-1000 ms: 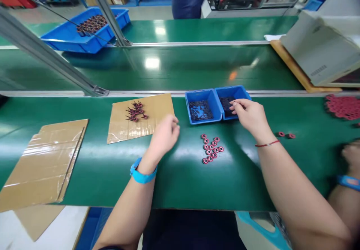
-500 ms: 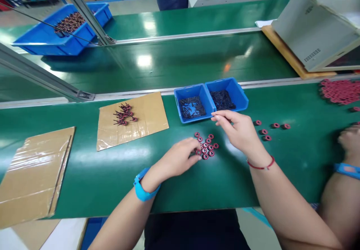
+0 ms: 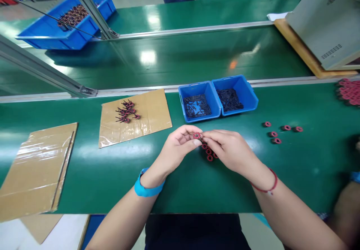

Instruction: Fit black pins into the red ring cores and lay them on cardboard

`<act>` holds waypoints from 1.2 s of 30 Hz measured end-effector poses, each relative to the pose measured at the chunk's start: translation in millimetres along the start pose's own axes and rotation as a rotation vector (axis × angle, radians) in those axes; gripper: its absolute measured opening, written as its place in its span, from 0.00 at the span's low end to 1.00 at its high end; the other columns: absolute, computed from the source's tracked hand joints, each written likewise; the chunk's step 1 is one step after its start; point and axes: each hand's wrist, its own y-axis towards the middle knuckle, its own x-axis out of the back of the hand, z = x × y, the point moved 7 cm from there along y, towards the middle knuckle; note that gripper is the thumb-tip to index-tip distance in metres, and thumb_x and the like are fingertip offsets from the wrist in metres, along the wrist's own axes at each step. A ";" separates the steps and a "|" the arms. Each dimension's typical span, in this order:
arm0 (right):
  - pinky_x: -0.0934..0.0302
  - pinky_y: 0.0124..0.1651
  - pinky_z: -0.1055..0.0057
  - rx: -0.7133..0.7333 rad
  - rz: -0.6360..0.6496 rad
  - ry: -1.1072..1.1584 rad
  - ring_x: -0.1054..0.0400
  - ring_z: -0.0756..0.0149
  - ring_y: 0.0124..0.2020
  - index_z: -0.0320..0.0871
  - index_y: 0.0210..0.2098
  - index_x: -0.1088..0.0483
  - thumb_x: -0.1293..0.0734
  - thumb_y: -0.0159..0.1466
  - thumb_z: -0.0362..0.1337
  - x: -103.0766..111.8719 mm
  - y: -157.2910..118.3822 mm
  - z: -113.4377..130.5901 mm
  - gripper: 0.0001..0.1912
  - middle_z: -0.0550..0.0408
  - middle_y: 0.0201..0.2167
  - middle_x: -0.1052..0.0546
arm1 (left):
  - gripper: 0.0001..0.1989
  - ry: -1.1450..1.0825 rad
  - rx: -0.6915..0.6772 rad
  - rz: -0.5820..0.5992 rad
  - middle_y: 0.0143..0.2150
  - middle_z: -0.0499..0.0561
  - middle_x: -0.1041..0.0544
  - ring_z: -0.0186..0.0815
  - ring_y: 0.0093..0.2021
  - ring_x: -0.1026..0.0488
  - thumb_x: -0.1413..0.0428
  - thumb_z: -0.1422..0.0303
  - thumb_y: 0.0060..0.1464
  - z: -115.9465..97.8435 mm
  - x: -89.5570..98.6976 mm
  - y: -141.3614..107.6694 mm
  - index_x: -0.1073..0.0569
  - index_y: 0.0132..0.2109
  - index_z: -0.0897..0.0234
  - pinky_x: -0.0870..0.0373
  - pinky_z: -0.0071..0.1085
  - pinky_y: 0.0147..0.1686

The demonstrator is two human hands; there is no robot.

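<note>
My left hand [image 3: 180, 145] pinches a small red motor stator [image 3: 196, 135], a toothed ring, between thumb and fingers above the table. My right hand [image 3: 229, 148] is closed at the ring's right side, its fingertips pressed together; whatever they hold is too small to make out. Under the hands lies a cluster of similar stators [image 3: 209, 151], partly covered by my right hand. Just beyond stand two blue bins, the left bin [image 3: 200, 120] and the right bin [image 3: 247, 107], both holding short black tube-like pieces [image 3: 229, 99].
Stators with dark stems [image 3: 126, 111] lie on a cardboard sheet [image 3: 152, 111]. More cardboard [image 3: 36, 167] is at left. Several loose stators [image 3: 277, 141] and a red pile [image 3: 350, 92] lie right. A co-worker's arm [image 3: 347, 205] shows at the right edge. A metal post [image 3: 47, 72] slants at left.
My left hand has lifted a stator from the cluster. My right hand has moved from the bins' front edge down and left to meet it. The view has shifted slightly.
</note>
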 end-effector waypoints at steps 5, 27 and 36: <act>0.37 0.33 0.71 -0.243 0.005 0.419 0.27 0.68 0.28 0.47 0.36 0.22 0.38 0.69 0.35 -3.6 -1.1 -14.1 0.12 0.59 0.29 0.19 | 0.11 0.004 0.012 -0.007 0.36 0.48 0.22 0.30 0.36 0.27 0.34 0.69 0.51 -0.3 -1.5 0.4 0.23 0.42 0.63 0.29 0.30 0.41; 0.32 0.33 0.71 -0.316 -0.241 0.631 0.28 0.69 0.30 0.45 0.35 0.27 0.31 0.62 0.33 -6.6 -7.1 -20.3 0.02 0.58 0.30 0.22 | 0.05 0.768 -0.329 -0.161 0.35 0.47 0.28 0.33 0.34 0.32 0.40 0.71 0.57 -19.1 -2.3 -8.0 0.28 0.41 0.60 0.35 0.32 0.37; 0.30 0.37 0.70 -0.288 -0.263 0.589 0.26 0.68 0.33 0.45 0.38 0.26 0.32 0.63 0.33 -7.3 -6.3 -18.5 0.03 0.57 0.33 0.20 | 0.04 0.843 -0.357 -0.118 0.35 0.47 0.29 0.32 0.34 0.32 0.41 0.72 0.59 -19.4 -8.8 -8.1 0.29 0.40 0.61 0.34 0.30 0.36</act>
